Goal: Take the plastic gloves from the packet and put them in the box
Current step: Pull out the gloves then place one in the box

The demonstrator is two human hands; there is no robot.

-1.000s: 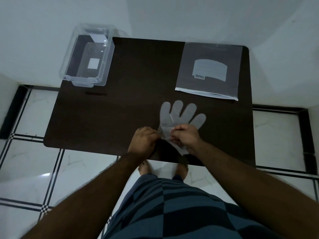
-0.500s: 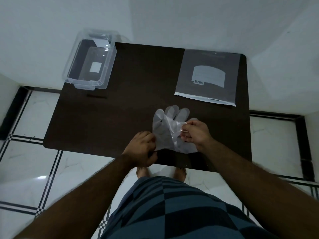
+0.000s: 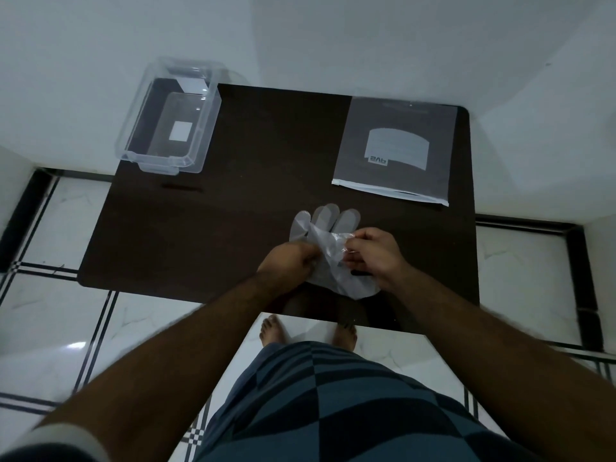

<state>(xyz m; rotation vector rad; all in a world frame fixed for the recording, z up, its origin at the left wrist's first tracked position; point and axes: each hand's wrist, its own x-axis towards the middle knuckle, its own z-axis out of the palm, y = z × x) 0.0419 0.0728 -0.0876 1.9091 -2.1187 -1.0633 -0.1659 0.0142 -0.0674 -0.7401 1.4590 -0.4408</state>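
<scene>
gloves (image 3: 328,248), thin and clear, sat over the tabletop's (image 3: 233,211) six o'clock edge, pinched between both hands: left hand (image 3: 289,261) gripping the nine o'clock side, right hand (image 3: 373,253) the three o'clock side. packet (image 3: 396,150) lay at one o'clock, box (image 3: 168,118) at eleven, open and clear.

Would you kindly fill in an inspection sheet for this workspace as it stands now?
Surface: dark table, mostly bare.
Job's things: clear plastic glove held near the front edge; grey packet lies flat at far right; clear box at far left corner, open, no gloves visible inside.
Clutter: nothing seen.
Grips: left hand and right hand both pinch the glove.
Cables: nothing seen.
Surroundings: white walls, white tiled floor with dark lines.
</scene>
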